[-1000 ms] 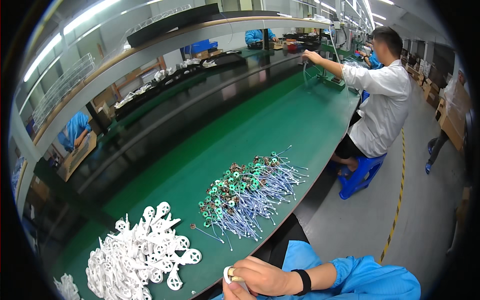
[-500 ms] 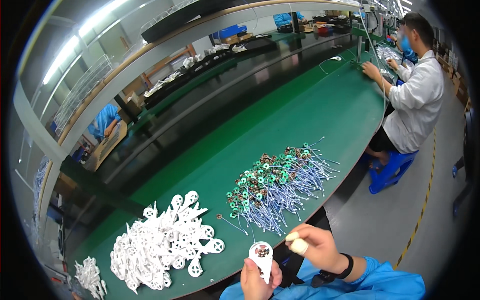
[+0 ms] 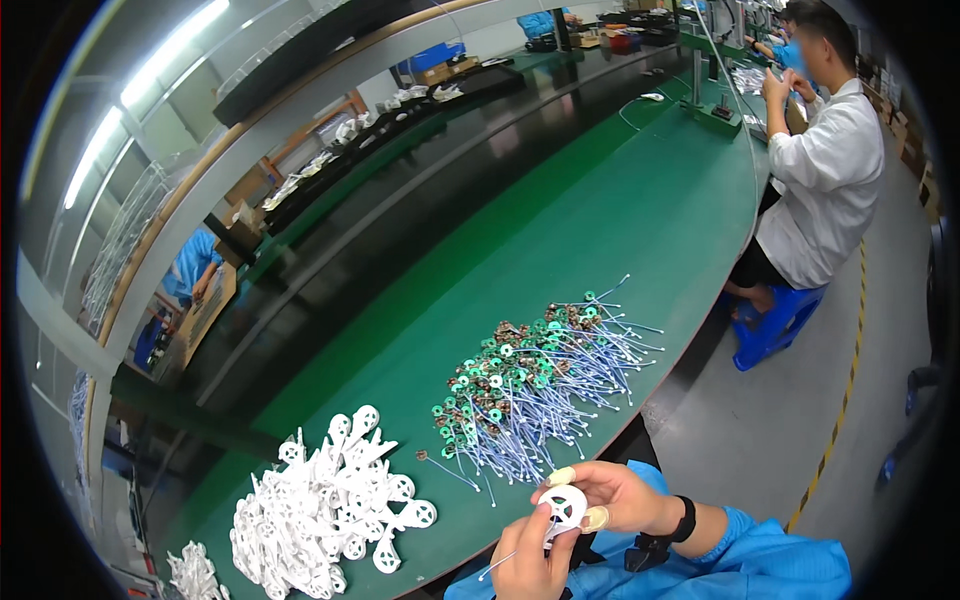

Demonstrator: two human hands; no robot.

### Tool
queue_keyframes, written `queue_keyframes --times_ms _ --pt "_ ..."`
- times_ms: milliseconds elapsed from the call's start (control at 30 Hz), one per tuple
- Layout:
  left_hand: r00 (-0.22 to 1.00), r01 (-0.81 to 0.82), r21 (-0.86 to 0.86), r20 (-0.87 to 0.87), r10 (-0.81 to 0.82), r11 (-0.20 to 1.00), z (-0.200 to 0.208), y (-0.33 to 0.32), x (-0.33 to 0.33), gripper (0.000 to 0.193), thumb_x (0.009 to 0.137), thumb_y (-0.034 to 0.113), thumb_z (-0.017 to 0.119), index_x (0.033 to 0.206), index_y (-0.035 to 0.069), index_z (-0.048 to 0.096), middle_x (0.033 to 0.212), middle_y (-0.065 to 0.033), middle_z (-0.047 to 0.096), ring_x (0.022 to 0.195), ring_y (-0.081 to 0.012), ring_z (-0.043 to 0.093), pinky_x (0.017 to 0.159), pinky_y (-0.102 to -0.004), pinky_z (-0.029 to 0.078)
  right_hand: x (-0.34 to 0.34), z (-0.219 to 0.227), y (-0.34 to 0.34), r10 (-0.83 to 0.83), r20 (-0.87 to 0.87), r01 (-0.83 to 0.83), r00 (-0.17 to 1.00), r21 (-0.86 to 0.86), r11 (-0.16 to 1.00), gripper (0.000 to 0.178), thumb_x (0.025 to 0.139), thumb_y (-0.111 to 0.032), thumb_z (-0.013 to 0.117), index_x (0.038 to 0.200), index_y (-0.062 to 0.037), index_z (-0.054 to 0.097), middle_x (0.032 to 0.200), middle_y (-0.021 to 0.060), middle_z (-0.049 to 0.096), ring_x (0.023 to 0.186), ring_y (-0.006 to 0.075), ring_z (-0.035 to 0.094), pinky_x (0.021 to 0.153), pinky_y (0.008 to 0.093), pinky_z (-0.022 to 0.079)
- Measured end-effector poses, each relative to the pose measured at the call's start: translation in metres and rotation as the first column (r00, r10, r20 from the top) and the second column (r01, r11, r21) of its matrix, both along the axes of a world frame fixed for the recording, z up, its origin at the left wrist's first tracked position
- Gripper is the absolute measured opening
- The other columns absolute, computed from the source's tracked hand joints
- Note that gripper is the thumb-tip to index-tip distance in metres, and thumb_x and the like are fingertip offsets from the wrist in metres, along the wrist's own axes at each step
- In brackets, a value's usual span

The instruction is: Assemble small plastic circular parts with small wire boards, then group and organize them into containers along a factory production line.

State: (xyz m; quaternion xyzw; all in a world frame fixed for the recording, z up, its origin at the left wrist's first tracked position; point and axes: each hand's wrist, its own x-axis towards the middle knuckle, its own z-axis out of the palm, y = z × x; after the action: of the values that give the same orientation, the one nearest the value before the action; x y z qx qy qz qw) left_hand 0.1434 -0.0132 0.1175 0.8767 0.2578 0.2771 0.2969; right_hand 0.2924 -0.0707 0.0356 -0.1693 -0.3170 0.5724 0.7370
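Both my hands hold one white plastic part with a round, spoked end [image 3: 563, 507] at the table's near edge. My left hand [image 3: 532, 563] pinches it from below, its fingers covering the narrow end. A thin pale wire [image 3: 497, 567] sticks out beside that hand. Pale finger cots cover the thumb and a fingertip of my right hand [image 3: 622, 497], which grip the round end's rim. Just beyond lies a pile of blue wires with green and brown round ends [image 3: 540, 380]. To the left is a heap of similar white parts [image 3: 320, 510].
A smaller heap of white pieces [image 3: 195, 573] lies at the far left of the green table [image 3: 600, 230]. One wire with a brown end [image 3: 421, 455] lies apart from its pile. A co-worker in white [image 3: 825, 160] sits at right on a blue stool [image 3: 775, 325].
My right hand has come in and taken hold of the white part, which is turned over: the brown disc no longer shows, and the spoked face does. The co-worker's hands have risen.
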Motion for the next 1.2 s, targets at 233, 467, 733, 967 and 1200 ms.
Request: queue_keyframes --times_ms 233,467,733,967,1200 --pt "0.982 0.047 -0.026 0.186 -0.042 0.999 0.0 -0.005 0.001 0.019 0.086 0.003 0.064 0.104 -0.003 0.058 0.103 -0.0245 0.06 0.092 -0.0368 0.061 0.077 -0.0389 0.051 0.007 -0.009 0.0 0.064 -0.181 -0.053 0.981 0.067 0.996 0.066 0.081 -0.012 0.074 0.137 -0.0022 0.041 0.133 0.0207 0.049 0.127 0.0279 0.046 0.108 0.0405 0.037" --pt "0.954 0.025 0.015 0.297 -0.028 1.0 -0.004 -0.011 0.003 0.011 0.087 0.0 0.061 0.098 -0.003 0.059 0.111 -0.0256 0.057 0.092 -0.0355 0.062 0.077 -0.0372 0.052 0.0 -0.009 0.003 0.04 -0.188 -0.025 0.981 0.081 0.996 0.065 0.08 -0.014 0.076 0.136 -0.0027 0.043 0.131 0.0189 0.051 0.125 0.0271 0.048 0.107 0.0395 0.037" --pt "0.945 0.159 -0.352 0.326 -0.039 0.922 -0.021 -0.015 -0.032 0.029 0.092 -0.001 0.053 0.12 -0.004 0.052 0.113 -0.0217 0.06 0.084 -0.022 0.066 0.071 -0.0277 0.053 0.043 0.014 0.001 -0.137 -0.064 0.145 0.988 0.151 0.978 0.054 0.088 -0.014 0.067 0.135 -0.0047 0.043 0.128 0.0172 0.052 0.119 0.0331 0.053 0.102 0.0461 0.042" --pt "0.99 -0.131 -0.534 -0.025 0.139 0.835 -0.031 0.025 -0.05 0.02 0.094 0.005 0.055 0.11 -0.004 0.059 0.089 -0.0105 0.066 0.073 -0.0135 0.062 0.066 -0.0252 0.05 0.208 0.053 0.003 -0.451 0.641 0.708 0.621 -0.211 0.674 0.039 0.088 -0.019 0.064 0.121 0.0018 0.057 0.097 0.0028 0.063 0.088 0.0104 0.059 0.078 0.0256 0.047" --pt "0.958 -0.282 -0.328 -0.036 0.286 0.902 -0.034 0.076 -0.058 0.019 0.092 0.011 0.058 0.105 -0.002 0.063 0.079 -0.0098 0.066 0.068 -0.014 0.06 0.063 -0.026 0.048 0.286 0.019 0.05 0.209 0.888 0.869 -0.409 0.309 0.386 0.04 0.081 -0.027 0.069 0.112 -0.0027 0.064 0.099 0.0143 0.066 0.091 0.0268 0.064 0.084 0.0338 0.048"
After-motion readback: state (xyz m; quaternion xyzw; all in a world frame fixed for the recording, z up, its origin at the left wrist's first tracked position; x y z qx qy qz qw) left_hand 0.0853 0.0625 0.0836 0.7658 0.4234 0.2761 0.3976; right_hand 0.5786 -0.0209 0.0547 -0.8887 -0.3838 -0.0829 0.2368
